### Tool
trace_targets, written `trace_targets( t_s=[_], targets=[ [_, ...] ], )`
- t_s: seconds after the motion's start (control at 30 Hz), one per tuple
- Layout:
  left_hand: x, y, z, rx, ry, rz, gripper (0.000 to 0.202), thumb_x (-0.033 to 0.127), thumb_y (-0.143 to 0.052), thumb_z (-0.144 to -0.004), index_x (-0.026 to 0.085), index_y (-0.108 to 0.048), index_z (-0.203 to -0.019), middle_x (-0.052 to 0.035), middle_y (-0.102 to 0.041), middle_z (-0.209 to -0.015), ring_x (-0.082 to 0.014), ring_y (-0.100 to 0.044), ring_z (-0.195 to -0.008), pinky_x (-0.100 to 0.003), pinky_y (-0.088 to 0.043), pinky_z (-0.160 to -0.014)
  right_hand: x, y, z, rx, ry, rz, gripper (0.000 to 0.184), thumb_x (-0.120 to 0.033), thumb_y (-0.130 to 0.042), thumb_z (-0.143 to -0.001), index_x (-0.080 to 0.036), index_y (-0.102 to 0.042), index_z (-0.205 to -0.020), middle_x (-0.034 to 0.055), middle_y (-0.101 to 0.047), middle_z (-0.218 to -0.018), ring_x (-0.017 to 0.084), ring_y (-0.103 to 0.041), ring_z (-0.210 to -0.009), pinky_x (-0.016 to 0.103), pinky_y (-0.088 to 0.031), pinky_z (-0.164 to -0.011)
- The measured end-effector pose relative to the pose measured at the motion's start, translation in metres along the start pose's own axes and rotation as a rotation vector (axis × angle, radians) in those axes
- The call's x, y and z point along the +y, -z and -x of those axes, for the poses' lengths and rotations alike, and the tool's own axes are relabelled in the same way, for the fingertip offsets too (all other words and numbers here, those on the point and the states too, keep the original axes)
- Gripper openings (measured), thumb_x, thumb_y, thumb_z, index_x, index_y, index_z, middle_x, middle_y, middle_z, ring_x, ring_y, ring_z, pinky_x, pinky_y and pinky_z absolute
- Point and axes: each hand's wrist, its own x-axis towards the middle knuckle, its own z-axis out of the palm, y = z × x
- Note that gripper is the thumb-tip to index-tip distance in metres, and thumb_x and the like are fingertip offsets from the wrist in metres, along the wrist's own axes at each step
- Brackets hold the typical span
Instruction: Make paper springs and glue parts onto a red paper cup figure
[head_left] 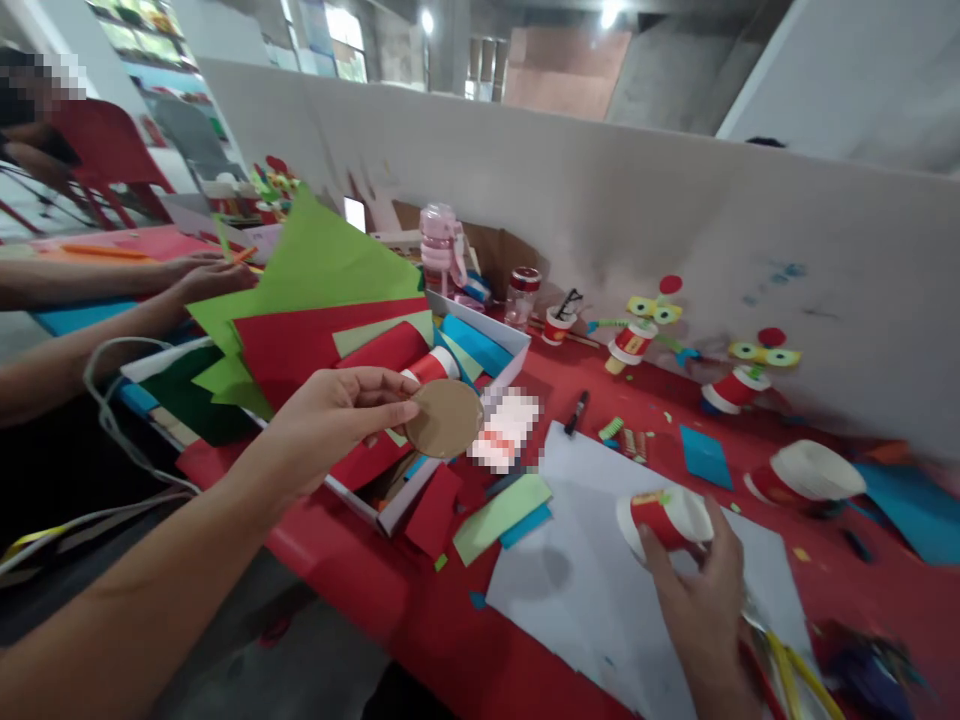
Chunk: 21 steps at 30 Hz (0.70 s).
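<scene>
My left hand (337,415) pinches a round brown cardboard disc (445,418) and holds it above a white box (495,375) full of coloured paper sheets. My right hand (701,585) grips a red and white paper cup (664,517) lying on its side over a large white sheet (585,560). The two hands are well apart, left over the box, right near the table's front edge.
The red table (885,590) carries paper scraps, a black marker (577,410), a pink bottle (440,245), a small jar (522,295) and paper-cup figures (637,335) along a white partition. Another person's arms (150,290) reach in at the left. Coloured sticks (787,670) lie near my right wrist.
</scene>
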Motion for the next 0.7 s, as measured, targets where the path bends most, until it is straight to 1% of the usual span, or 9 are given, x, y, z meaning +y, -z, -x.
trace_targets(
  t_s=[0.13,0.23,0.3,0.4,0.47,0.53,0.6,0.67,0.7],
  targets=[
    [-0.014,-0.069,0.025,-0.191,-0.043,-0.011,0.030,0.033,-0.068,-0.068,0.017,-0.065,-0.094,-0.0027,-0.070,-0.077,-0.0162,-0.064,-0.068,-0.025,-0.048,-0.057,-0.001,0.013,-0.004,0.088,-0.128,-0.257,0.077,-0.042,-0.067,-0.073,-0.016,-0.034,-0.138,0.0158,-0.042,-0.134,0.027,-0.050,-0.113,0.041,-0.044,-0.092],
    [-0.034,-0.131,0.035,-0.325,-0.061,-0.036,0.030,0.033,-0.059,-0.075,0.016,-0.064,-0.099,-0.0038,-0.069,-0.075,-0.0174,-0.065,-0.067,-0.026,-0.048,-0.053,0.001,0.019,-0.008,0.166,-0.096,-0.371,0.069,-0.036,-0.063,-0.078,-0.017,-0.031,-0.137,0.0156,-0.041,-0.137,0.026,-0.048,-0.118,0.041,-0.043,-0.096],
    [-0.046,-0.162,0.035,-0.379,-0.172,-0.184,0.027,0.030,-0.056,-0.077,0.016,-0.064,-0.100,-0.0048,-0.070,-0.079,-0.0179,-0.066,-0.071,-0.028,-0.051,-0.060,0.002,0.021,-0.009,0.213,-0.073,-0.395,0.067,-0.034,-0.062,-0.080,-0.017,-0.031,-0.137,0.0155,-0.040,-0.139,0.025,-0.046,-0.121,0.042,-0.040,-0.099],
    [-0.057,-0.182,0.028,-0.270,-0.395,-0.486,0.028,0.026,-0.048,-0.084,0.019,-0.063,-0.107,-0.0079,-0.070,-0.102,-0.0199,-0.065,-0.087,-0.034,-0.051,-0.079,0.000,0.024,-0.009,0.212,-0.063,-0.460,0.066,-0.032,-0.062,-0.081,-0.017,-0.030,-0.137,0.0150,-0.039,-0.140,0.025,-0.045,-0.122,0.042,-0.038,-0.101],
    [-0.058,-0.185,0.022,-0.280,-0.462,-0.625,0.030,0.023,-0.042,-0.087,0.019,-0.064,-0.107,-0.0077,-0.069,-0.106,-0.0203,-0.064,-0.092,-0.034,-0.049,-0.083,-0.003,0.024,-0.008,0.192,-0.065,-0.502,0.067,-0.030,-0.063,-0.080,-0.019,-0.029,-0.138,0.0144,-0.038,-0.140,0.025,-0.045,-0.123,0.043,-0.038,-0.102],
    [-0.056,-0.189,0.019,-0.413,-0.514,-0.756,0.030,0.027,-0.050,-0.083,0.019,-0.064,-0.109,-0.0080,-0.069,-0.106,-0.0229,-0.062,-0.097,-0.035,-0.048,-0.084,-0.007,0.024,-0.006,0.181,-0.057,-0.519,0.069,-0.029,-0.064,-0.080,-0.020,-0.029,-0.138,0.0140,-0.036,-0.141,0.025,-0.044,-0.123,0.043,-0.037,-0.102],
    [-0.055,-0.197,0.019,-0.560,-0.613,-0.868,0.046,0.036,-0.065,-0.072,0.018,-0.062,-0.114,-0.0098,-0.066,-0.111,-0.0271,-0.059,-0.101,-0.036,-0.048,-0.084,-0.010,0.024,-0.004,0.171,-0.051,-0.529,0.069,-0.029,-0.064,-0.080,-0.020,-0.028,-0.139,0.0139,-0.037,-0.141,0.025,-0.045,-0.122,0.043,-0.038,-0.102],
    [-0.055,-0.208,0.020,-0.636,-0.712,-0.920,0.059,0.038,-0.073,-0.064,0.018,-0.060,-0.118,-0.0115,-0.064,-0.113,-0.0294,-0.056,-0.103,-0.037,-0.047,-0.083,-0.012,0.023,-0.003,0.159,-0.063,-0.541,0.068,-0.029,-0.063,-0.080,-0.020,-0.029,-0.138,0.0140,-0.039,-0.140,0.024,-0.047,-0.120,0.042,-0.040,-0.100],
    [-0.056,-0.212,0.020,-0.657,-0.747,-0.927,0.056,0.038,-0.072,-0.066,0.018,-0.060,-0.117,-0.0117,-0.064,-0.111,-0.0291,-0.057,-0.101,-0.037,-0.047,-0.082,-0.012,0.022,-0.003,0.159,-0.077,-0.545,0.068,-0.029,-0.063,-0.080,-0.021,-0.030,-0.138,0.0139,-0.039,-0.140,0.024,-0.048,-0.119,0.042,-0.041,-0.099]
  ],
)
